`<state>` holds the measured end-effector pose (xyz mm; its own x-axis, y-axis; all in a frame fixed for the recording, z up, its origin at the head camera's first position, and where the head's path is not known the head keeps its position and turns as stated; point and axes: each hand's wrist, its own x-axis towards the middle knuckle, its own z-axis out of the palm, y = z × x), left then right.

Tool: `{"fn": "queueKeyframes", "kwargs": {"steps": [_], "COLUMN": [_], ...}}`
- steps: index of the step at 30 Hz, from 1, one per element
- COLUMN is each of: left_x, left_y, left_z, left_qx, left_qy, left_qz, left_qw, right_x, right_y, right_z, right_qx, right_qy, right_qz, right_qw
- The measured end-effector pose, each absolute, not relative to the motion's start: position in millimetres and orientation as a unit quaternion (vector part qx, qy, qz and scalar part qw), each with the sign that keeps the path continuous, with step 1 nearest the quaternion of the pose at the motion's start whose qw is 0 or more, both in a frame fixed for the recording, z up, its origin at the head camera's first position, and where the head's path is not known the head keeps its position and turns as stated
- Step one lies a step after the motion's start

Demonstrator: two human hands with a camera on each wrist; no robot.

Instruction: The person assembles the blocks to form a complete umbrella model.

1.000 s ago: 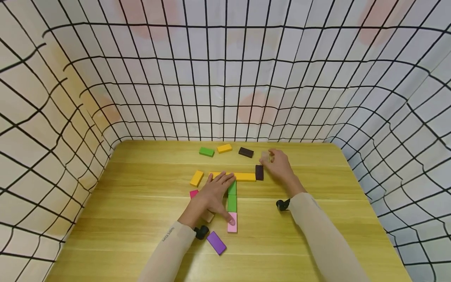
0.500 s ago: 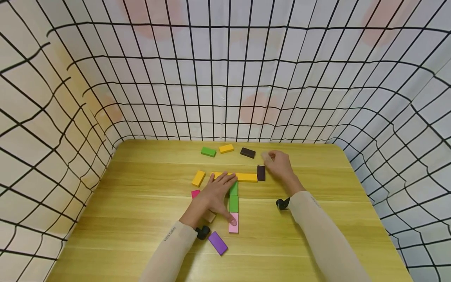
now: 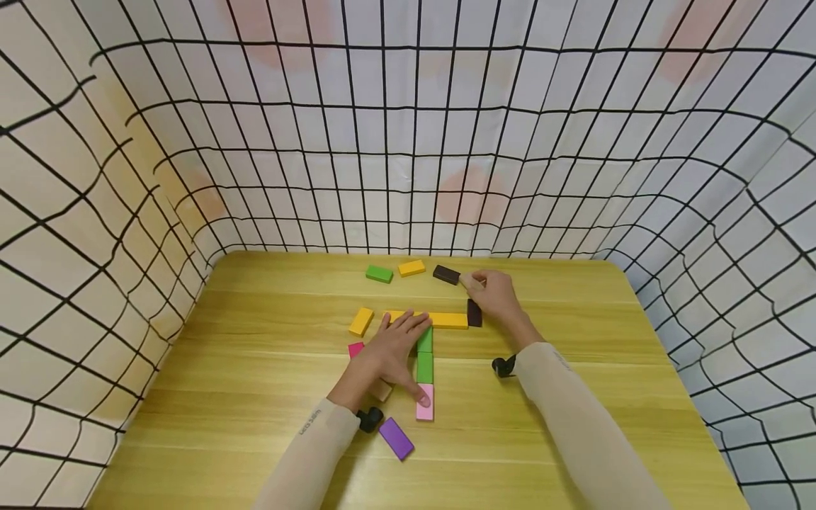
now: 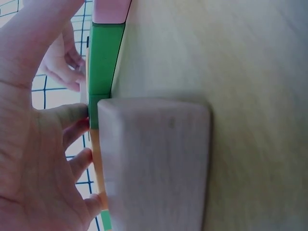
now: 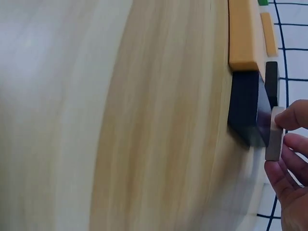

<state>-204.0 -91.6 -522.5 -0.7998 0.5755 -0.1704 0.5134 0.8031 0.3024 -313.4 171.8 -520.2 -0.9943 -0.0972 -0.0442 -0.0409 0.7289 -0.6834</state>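
My right hand (image 3: 499,294) pinches a plain wooden block (image 5: 275,137) between thumb and fingers. In the head view it is behind the dark block (image 3: 474,313) at the right end of a row of yellow blocks (image 3: 449,321). From that row a column of green blocks (image 3: 424,368) runs towards me, ending in a pink block (image 3: 423,413). My left hand (image 3: 384,352) lies spread over this layout, fingers on the yellow row and thumb on the pink block. Another wooden block (image 4: 156,159) lies under its wrist, partly covered in the head view.
Behind the row lie a green block (image 3: 379,274), a yellow block (image 3: 411,268) and a dark block (image 3: 446,275). At left are a yellow block (image 3: 360,321) and a partly hidden red block (image 3: 355,350); a purple block (image 3: 397,439) lies in front. Black wire mesh (image 3: 408,152) encloses the table.
My right hand has carried the wooden block left, close to the back dark block. My left hand has stayed in place on the blocks. The head view has shifted slightly.
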Motion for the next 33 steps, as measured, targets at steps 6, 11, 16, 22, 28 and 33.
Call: {"fn": "queueKeyframes", "kwargs": {"steps": [6,11,16,22,28,33], "left_x": [-203.7,-203.3,-204.0,-205.0,-206.5,-206.7], "left_y": [-90.6,-90.4,-89.9,-89.7,-90.1,-90.7], "left_z": [-522.2,-522.1,-523.3,-525.8,-526.6,-527.1], "left_qx": [0.288,0.287,0.286,0.288,0.287,0.289], "left_qy": [0.941,0.941,0.941,0.94,0.94,0.94], "left_qz": [0.124,0.124,0.122,0.124,0.126,0.127], "left_qw": [0.13,0.133,0.134,0.132,0.133,0.133], "right_x": [-315.4,-317.9,-317.6,-316.2,-316.9,-318.6], "right_y": [161.5,157.9,157.4,161.7,166.8,169.3], "right_z": [-519.3,-523.7,-527.9,-529.9,-530.7,-533.7], "right_qx": [-0.054,-0.067,-0.069,-0.072,-0.091,-0.094], "right_qy": [0.932,0.936,0.934,0.926,0.922,0.921], "right_qz": [-0.356,-0.345,-0.349,-0.367,-0.373,-0.372], "right_qw": [0.035,0.028,0.037,0.053,0.059,0.062]}}
